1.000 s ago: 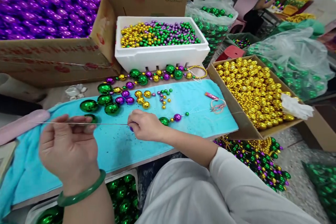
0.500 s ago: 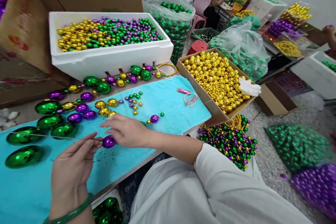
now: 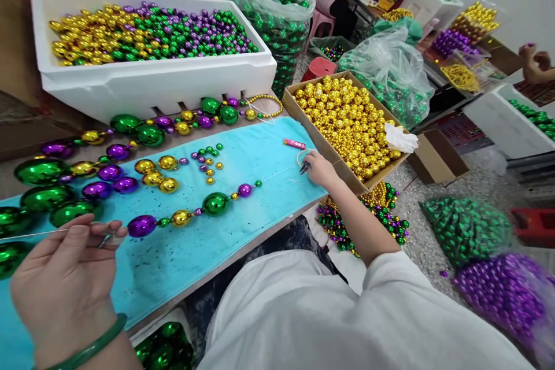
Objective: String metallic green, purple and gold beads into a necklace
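Observation:
My left hand (image 3: 71,272), with a green bangle at the wrist, pinches the white string (image 3: 41,235) beside a large purple bead (image 3: 142,225). From there the bead strand (image 3: 181,218) runs right across the blue cloth (image 3: 182,266), through a big green bead (image 3: 215,204) and smaller gold, purple and green ones. At the cloth's right end, my right hand (image 3: 319,170) is closed on small scissors (image 3: 304,166); their pink handle loop shows partly, the rest is under the fingers. A pink-wrapped stick-like item (image 3: 294,143) lies just beyond.
Behind the cloth lies a finished-looking bead necklace (image 3: 150,134), against a white foam box (image 3: 165,78) of mixed beads. Loose beads (image 3: 151,178) sit on the cloth. A cardboard box (image 3: 347,176) of gold beads adjoins its right end. Bead bags (image 3: 498,295) lie on the floor; co-workers sit beyond.
My right hand has left the purple bead and moved right to the scissors. My left hand keeps the string and appears lower left. The view has shifted, and more of the strand shows.

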The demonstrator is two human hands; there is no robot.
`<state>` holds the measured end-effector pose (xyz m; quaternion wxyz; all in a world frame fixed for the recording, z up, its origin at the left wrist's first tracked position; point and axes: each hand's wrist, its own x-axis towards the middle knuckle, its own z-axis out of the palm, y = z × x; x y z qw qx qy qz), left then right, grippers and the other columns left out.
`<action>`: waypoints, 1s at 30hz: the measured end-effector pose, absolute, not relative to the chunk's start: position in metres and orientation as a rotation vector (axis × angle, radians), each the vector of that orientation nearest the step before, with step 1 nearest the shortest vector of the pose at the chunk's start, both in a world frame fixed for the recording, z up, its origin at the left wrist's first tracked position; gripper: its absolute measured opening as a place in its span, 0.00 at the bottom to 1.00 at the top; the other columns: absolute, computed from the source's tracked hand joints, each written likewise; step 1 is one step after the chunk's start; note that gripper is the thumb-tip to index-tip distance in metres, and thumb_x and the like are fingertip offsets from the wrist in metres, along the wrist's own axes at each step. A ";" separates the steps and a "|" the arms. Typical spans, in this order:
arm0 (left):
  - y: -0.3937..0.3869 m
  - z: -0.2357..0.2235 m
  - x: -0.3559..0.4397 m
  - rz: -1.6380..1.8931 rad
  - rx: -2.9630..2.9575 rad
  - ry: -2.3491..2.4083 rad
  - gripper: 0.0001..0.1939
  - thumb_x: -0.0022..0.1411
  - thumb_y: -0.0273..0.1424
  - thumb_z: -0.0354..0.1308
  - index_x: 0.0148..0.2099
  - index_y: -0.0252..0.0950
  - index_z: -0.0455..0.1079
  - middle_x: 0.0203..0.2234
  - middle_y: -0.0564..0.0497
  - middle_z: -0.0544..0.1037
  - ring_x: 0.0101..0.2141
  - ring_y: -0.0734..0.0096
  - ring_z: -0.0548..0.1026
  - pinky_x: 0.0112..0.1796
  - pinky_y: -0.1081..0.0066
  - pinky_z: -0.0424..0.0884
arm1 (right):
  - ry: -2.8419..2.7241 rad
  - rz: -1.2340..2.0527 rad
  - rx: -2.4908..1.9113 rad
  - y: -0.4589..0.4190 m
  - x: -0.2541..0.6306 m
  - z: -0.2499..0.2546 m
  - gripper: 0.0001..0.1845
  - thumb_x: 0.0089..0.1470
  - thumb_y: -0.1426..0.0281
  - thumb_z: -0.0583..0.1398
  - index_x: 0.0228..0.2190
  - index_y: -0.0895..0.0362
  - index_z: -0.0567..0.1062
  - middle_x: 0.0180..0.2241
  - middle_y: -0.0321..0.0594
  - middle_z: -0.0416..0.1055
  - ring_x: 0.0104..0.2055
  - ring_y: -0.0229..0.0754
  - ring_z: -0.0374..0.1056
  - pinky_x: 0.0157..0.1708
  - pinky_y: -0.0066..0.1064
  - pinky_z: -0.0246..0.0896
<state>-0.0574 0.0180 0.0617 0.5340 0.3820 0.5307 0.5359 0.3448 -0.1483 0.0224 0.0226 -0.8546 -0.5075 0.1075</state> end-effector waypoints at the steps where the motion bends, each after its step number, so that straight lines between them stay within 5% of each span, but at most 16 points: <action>1: 0.018 0.062 -0.058 1.281 0.912 1.267 0.06 0.44 0.29 0.69 0.29 0.40 0.77 0.21 0.56 0.72 0.28 0.69 0.73 0.35 0.61 0.74 | -1.553 0.313 -2.657 -0.151 0.344 0.023 0.18 0.58 0.78 0.51 0.46 0.58 0.75 0.52 0.49 0.68 0.54 0.49 0.64 0.46 0.34 0.63; 9: 0.017 0.068 -0.058 1.335 0.905 1.275 0.07 0.44 0.28 0.69 0.29 0.39 0.76 0.20 0.55 0.72 0.27 0.68 0.73 0.32 0.64 0.71 | -1.747 0.214 -2.467 -0.128 0.318 0.024 0.17 0.61 0.72 0.52 0.49 0.60 0.73 0.52 0.53 0.67 0.53 0.51 0.63 0.42 0.35 0.61; 18: 0.017 0.075 -0.074 1.418 0.927 1.262 0.05 0.47 0.27 0.67 0.31 0.37 0.76 0.20 0.55 0.73 0.25 0.70 0.73 0.33 0.65 0.72 | -1.765 0.528 -2.401 -0.100 0.322 0.019 0.09 0.57 0.73 0.56 0.37 0.58 0.77 0.43 0.43 0.75 0.42 0.43 0.70 0.41 0.30 0.59; 30: 0.019 0.079 -0.072 1.443 0.870 1.145 0.07 0.48 0.26 0.66 0.33 0.31 0.75 0.19 0.52 0.75 0.24 0.72 0.75 0.27 0.72 0.73 | -1.637 0.399 -2.323 -0.084 0.356 0.039 0.07 0.55 0.72 0.58 0.32 0.56 0.77 0.32 0.42 0.77 0.34 0.44 0.72 0.35 0.33 0.64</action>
